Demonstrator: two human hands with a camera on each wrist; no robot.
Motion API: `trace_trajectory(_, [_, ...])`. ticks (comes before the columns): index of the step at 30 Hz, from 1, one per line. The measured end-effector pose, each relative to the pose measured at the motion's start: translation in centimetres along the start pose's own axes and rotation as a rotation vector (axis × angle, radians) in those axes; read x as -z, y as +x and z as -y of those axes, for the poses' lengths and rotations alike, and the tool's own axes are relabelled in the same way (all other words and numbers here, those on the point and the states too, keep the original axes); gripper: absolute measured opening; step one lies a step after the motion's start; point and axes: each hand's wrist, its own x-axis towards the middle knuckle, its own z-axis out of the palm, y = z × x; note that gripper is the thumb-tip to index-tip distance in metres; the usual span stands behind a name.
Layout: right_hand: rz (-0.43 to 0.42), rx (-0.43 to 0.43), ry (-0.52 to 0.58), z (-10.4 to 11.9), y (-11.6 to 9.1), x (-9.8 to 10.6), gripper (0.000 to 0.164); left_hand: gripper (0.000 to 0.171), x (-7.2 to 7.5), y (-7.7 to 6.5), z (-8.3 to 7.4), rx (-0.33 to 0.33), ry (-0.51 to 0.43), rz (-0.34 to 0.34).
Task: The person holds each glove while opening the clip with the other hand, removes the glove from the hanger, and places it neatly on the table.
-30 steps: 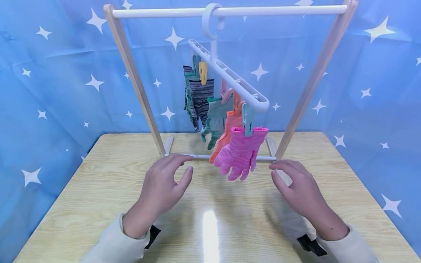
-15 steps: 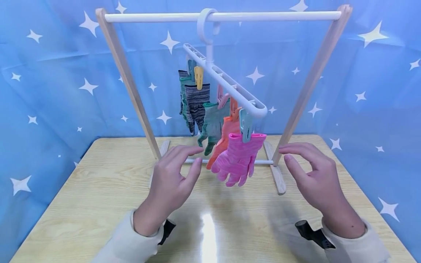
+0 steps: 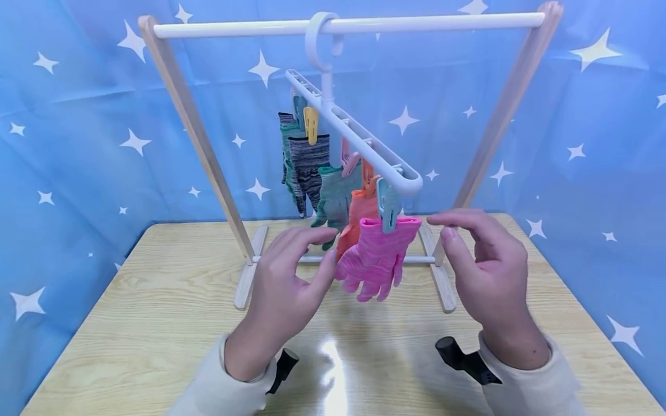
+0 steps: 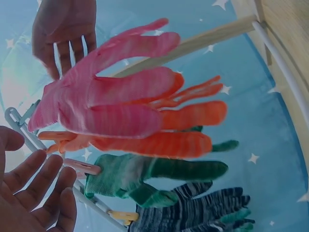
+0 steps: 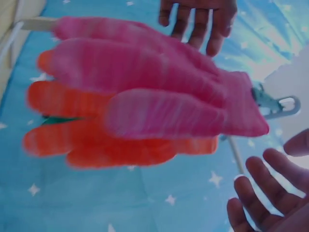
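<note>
A pink knit glove [image 3: 378, 260], held by a teal clothespin [image 3: 388, 205], hangs fingers down from the near end of a white clip hanger [image 3: 377, 151]. Behind it hang an orange glove [image 3: 359, 216], a green glove [image 3: 333, 190] and a grey-black striped glove [image 3: 310, 159]. My left hand [image 3: 288, 280] hovers just left of the pink glove, thumb and fingers relaxed and apart. To the right of its cuff is my right hand [image 3: 486, 268], fingers loosely bent with nothing between them. In the right wrist view the pink glove [image 5: 145, 72] partly covers the orange one.
The hanger hooks over the white top rail [image 3: 432, 23] of a rack with wooden legs [image 3: 192, 127]. A yellow clothespin [image 3: 310, 125] grips the striped glove. The rack stands on a wooden table [image 3: 156, 323] before a blue star-patterned curtain [image 3: 67, 150].
Both hands have risen and moved closer to the pink glove, the right one swinging out, then back inward. The head view has shifted slightly; the gloves stay clipped to the hanger.
</note>
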Motion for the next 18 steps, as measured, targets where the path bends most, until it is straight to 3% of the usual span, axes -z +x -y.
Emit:
trace_trajectory(4, [-0.047,0.006,0.115,0.5,0.9,-1.2,0.022,0.024,-0.2,0.5,-0.3,0.000,-0.030,-0.008])
trace_trajectory(8, [-0.067,-0.001,0.162,0.7,1.4,-2.2,0.024,0.024,-0.4,0.8,-0.6,0.012,-0.036,-0.006])
trace_trajectory(18, [-0.057,-0.012,0.174,0.8,2.1,-3.7,0.021,0.024,-0.4,1.4,-1.5,0.012,-0.089,0.006])
